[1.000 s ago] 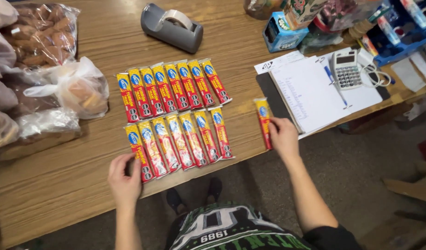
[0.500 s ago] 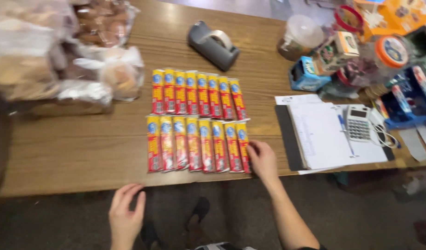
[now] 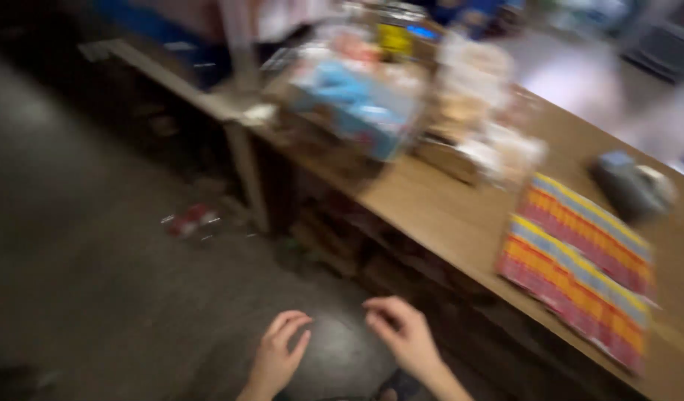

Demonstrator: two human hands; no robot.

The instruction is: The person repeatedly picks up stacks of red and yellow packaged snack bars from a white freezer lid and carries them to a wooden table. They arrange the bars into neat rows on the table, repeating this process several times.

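Motion blur smears the whole view. The two rows of red-and-yellow wrapped snack bars [image 3: 580, 256] melt into stripes, so individual bars cannot be told apart. The grey tape dispenser [image 3: 634, 191] is vague. The clear plastic bags [image 3: 472, 111] are indistinct. Both forearms are cut off by the bottom edge.

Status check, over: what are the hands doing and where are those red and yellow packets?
Left hand and right hand open, empty, off the table. Red and yellow packets in two rows on the wooden table. Picture blurred; nothing between hands and packets.
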